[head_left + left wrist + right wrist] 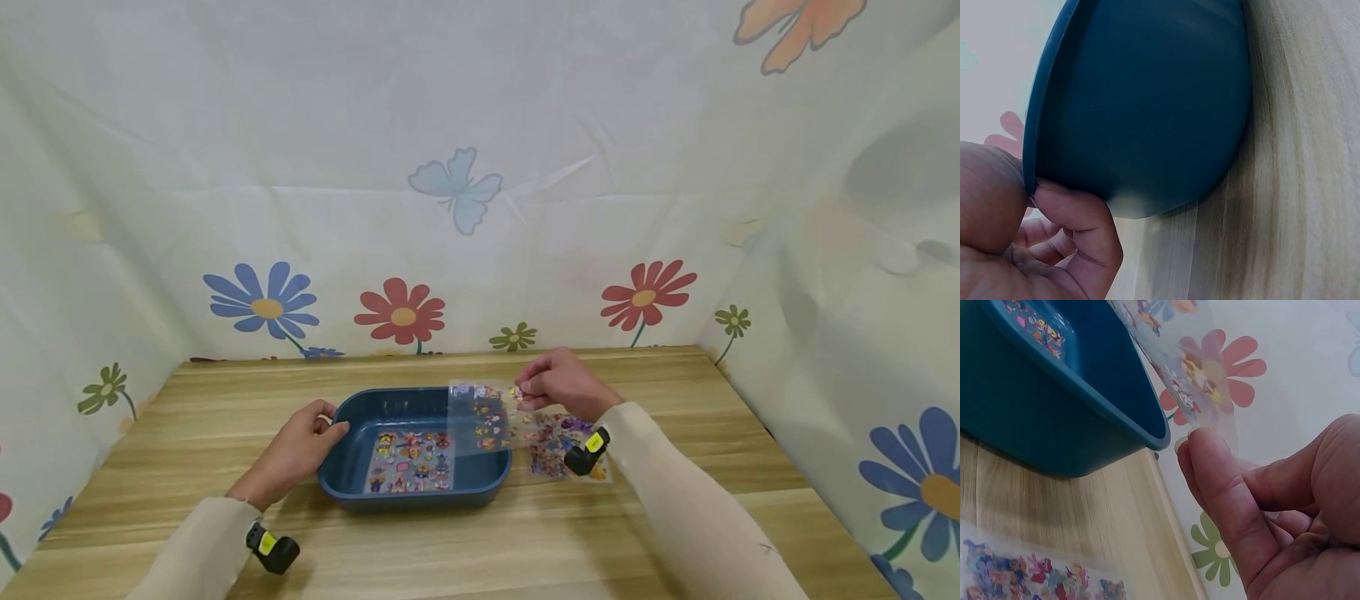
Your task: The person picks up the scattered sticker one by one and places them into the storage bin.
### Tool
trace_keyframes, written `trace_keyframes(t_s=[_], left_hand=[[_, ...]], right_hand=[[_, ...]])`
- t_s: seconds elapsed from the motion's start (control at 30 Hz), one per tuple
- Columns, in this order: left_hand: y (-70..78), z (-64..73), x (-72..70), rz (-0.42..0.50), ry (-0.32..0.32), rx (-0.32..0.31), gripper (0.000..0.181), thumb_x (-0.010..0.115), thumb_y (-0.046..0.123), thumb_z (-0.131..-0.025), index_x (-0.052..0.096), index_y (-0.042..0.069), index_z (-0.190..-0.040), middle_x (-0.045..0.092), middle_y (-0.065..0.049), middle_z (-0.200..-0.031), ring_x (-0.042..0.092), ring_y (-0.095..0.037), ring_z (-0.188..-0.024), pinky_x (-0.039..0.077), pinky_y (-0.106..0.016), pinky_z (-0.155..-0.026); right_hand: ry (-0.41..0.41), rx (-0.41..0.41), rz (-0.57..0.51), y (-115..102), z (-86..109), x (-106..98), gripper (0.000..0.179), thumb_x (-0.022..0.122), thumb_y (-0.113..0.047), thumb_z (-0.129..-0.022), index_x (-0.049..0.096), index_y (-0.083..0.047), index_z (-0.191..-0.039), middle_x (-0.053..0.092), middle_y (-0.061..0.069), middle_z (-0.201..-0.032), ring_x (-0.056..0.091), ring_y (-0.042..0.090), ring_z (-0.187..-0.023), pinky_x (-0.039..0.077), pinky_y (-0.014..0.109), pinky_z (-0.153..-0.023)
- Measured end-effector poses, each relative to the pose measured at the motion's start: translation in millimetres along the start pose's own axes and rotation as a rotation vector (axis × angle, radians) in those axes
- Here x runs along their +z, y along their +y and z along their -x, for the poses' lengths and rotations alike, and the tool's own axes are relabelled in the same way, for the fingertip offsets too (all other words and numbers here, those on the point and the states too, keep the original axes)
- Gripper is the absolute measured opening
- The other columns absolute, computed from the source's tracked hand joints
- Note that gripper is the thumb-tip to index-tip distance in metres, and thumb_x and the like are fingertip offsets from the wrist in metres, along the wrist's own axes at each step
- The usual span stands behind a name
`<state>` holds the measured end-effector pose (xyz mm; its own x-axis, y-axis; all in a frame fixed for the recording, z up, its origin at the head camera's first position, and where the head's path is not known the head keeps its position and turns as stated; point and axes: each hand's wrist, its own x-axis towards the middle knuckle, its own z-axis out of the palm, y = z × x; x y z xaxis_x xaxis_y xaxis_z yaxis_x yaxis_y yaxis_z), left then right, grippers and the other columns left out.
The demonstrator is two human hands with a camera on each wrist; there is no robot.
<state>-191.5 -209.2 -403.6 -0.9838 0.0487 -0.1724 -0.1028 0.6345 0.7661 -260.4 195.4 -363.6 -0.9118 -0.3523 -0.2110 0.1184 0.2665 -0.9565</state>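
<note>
A dark blue basin (420,501) with rounded corners stands on the wooden table, and a clear sticker sheet (410,461) with small cartoon figures lies inside it. At its left end my left hand (303,446) pinches the rim; the left wrist view shows the thumb and a bent finger (1079,212) on either side of the edge. My right hand (558,385) pinches the corner of another transparent sticker sheet (483,421), which hangs over the basin's right end. Below and beyond that hand, more printed sticker sheets (558,446) lie on the table, partly hidden by the wrist.
The wooden table (420,558) runs back to a white cloth (480,275) printed with flowers and butterflies. Similar cloth hangs at the left and right sides. Each wrist wears a small black camera (273,550).
</note>
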Motion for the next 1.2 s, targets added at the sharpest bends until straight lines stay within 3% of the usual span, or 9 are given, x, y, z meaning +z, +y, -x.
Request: trace_keyframes(t_s=[0.37,0.77,1.2], left_hand=[[-0.6,1.2,-0.2,-0.003,-0.007,-0.013,0.033,0.053,0.024,-0.109,0.048,0.000,-0.131,0.057,-0.015,-0.100,0.057,-0.024,-0.088,0.052,-0.029,-0.071],[1.7,1.3,0.2,0.022,-0.003,0.015,0.030,0.051,0.021,-0.110,0.048,-0.002,-0.128,0.054,-0.011,-0.089,0.054,-0.021,-0.080,0.048,-0.031,-0.062],[1.4,-0.5,0.2,0.028,-0.006,0.005,0.029,0.052,0.021,-0.110,0.048,-0.002,-0.127,0.054,-0.010,-0.087,0.055,-0.021,-0.079,0.048,-0.030,-0.062]], right_hand=[[-0.011,-0.014,0.026,-5.4,-5.3,13.9,0.026,0.057,0.005,-0.100,0.064,0.017,-0.122,0.070,0.022,-0.105,0.074,0.014,-0.072,0.063,0.029,-0.073],[-0.044,-0.019,0.033,-12.9,-12.5,27.1,0.022,0.056,0.006,-0.100,0.068,0.013,-0.117,0.070,0.021,-0.108,0.075,0.017,-0.075,0.064,0.033,-0.076],[-0.057,-0.015,0.043,-22.8,-15.1,43.7,0.017,0.060,0.006,-0.098,0.070,0.012,-0.111,0.071,0.015,-0.091,0.073,0.015,-0.072,0.063,0.029,-0.068]])
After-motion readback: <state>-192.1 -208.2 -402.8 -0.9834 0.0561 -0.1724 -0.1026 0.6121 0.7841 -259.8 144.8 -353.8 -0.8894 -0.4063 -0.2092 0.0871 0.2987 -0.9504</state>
